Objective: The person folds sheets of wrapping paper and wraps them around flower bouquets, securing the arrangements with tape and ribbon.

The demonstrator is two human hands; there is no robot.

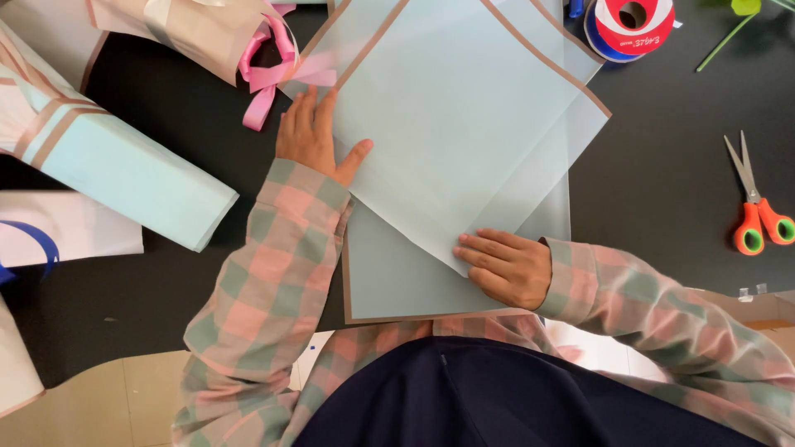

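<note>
Pale blue wrapping sheets (464, 116) with thin brown borders lie stacked at skewed angles on a black worktop (662, 182), the topmost one turned like a diamond over the others. Both hands rest flat on this paper with nothing gripped in either: the left hand (315, 136) presses its spread fingers and thumb down on the upper left edge of the top sheet, just below a pink ribbon bow (269, 74), while the right hand (505, 266) lies with loosely curled fingers on the sheet's lower corner, near the person's body. The hands are well apart, one at each end of the sheet's left side. Both arms wear sleeves checked in pink and grey-green. To the left lies a folded roll of the same blue paper (124, 161) with brown stripes, and beside the bow a cream wrapped bundle (182, 29). At the far right, orange-handled scissors (755, 207) lie closed on the worktop, well away from the hands, and a red and blue tape spool (631, 26) sits at the top edge beside the sheets.
</note>
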